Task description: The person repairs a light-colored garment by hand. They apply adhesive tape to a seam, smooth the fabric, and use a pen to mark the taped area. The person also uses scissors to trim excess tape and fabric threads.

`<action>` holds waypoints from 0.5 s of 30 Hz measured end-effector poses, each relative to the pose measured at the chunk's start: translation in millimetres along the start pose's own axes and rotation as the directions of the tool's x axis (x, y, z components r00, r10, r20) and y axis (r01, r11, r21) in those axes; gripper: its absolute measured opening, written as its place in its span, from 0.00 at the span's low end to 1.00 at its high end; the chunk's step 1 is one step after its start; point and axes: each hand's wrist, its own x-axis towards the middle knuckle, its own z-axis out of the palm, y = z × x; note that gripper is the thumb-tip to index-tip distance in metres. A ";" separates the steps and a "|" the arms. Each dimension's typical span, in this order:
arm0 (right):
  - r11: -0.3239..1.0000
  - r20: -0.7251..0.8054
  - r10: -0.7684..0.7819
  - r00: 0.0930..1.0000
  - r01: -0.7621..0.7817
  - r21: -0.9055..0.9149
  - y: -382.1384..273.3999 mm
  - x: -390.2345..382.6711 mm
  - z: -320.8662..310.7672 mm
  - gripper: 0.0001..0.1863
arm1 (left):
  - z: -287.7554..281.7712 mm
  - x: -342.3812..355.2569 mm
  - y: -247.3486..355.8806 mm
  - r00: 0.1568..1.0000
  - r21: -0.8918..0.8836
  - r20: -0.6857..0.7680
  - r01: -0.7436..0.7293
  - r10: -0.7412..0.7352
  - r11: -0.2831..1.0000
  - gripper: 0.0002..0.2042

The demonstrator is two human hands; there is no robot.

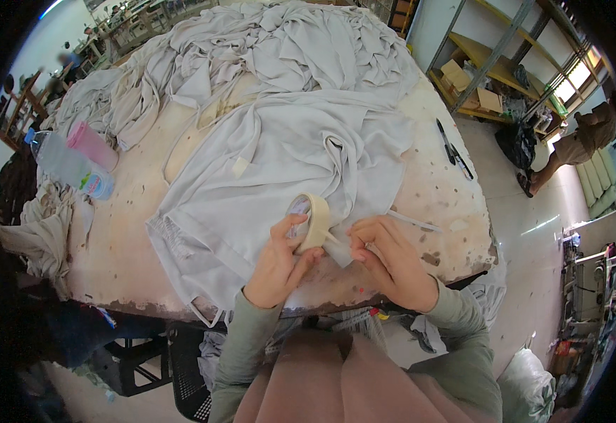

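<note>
My left hand (277,262) is closed round a roll of cream masking tape (318,220), with the thumb at its lower edge and fingers through the ring. A short strip of tape (337,244) runs from the roll toward my right hand (395,262). The fingers of that hand are pinched together at the strip's free end. Both hands are just above the near edge of a light grey garment (280,151), which is spread on the table. The garment has a gathered elastic edge at its left and a small pale tag on it.
A heap of grey fabric (287,42) covers the table's far side. On the left stand a clear bottle (68,166) and a pink tumbler (91,144). Black pens (454,151) lie near the table's right edge. A person (579,144) is by the shelving (491,56).
</note>
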 end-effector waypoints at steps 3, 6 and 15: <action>0.981 0.080 0.042 0.996 -0.057 0.185 -1.3 -14.4 -1.1 0.08 | 0.7 -0.1 7.4 0.930 -0.358 0.110 0.367 -0.352 0.858 0.14; 0.915 0.027 0.079 0.997 -0.083 0.394 8.4 -19.5 5.4 0.08 | 2.1 5.7 13.9 0.984 -0.211 -0.051 0.159 -0.173 0.964 0.12; 0.744 -0.127 0.393 0.911 -0.234 0.626 41.3 -7.4 24.1 0.21 | 21.9 18.5 35.5 0.995 0.135 -0.098 0.039 -0.026 0.990 0.09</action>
